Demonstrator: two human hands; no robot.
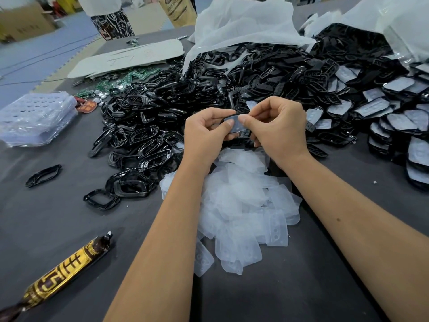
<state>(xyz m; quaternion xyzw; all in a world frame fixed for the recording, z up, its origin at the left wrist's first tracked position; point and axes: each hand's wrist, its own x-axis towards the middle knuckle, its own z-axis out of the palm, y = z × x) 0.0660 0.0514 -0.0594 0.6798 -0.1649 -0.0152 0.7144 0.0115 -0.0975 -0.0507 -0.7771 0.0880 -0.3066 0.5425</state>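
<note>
Both hands meet above the middle of the dark table [58, 228]. My left hand [204, 133] and my right hand [278, 131] together grip a small black plastic shell [241, 135] with a translucent pad [238, 124] lying on it. Both thumbs press on the pad's top edge. Below my wrists lies a heap of translucent pads [239, 205]. A big heap of black frames [148, 126] spreads to the left and behind.
Black shells with pads fitted are stacked at the right [394, 126]. White bags [243, 22] lie at the back, green circuit boards [111, 83] at back left, a clear blister tray [34, 117] at the left, a gold-and-brown wrapped stick [62, 270] at front left.
</note>
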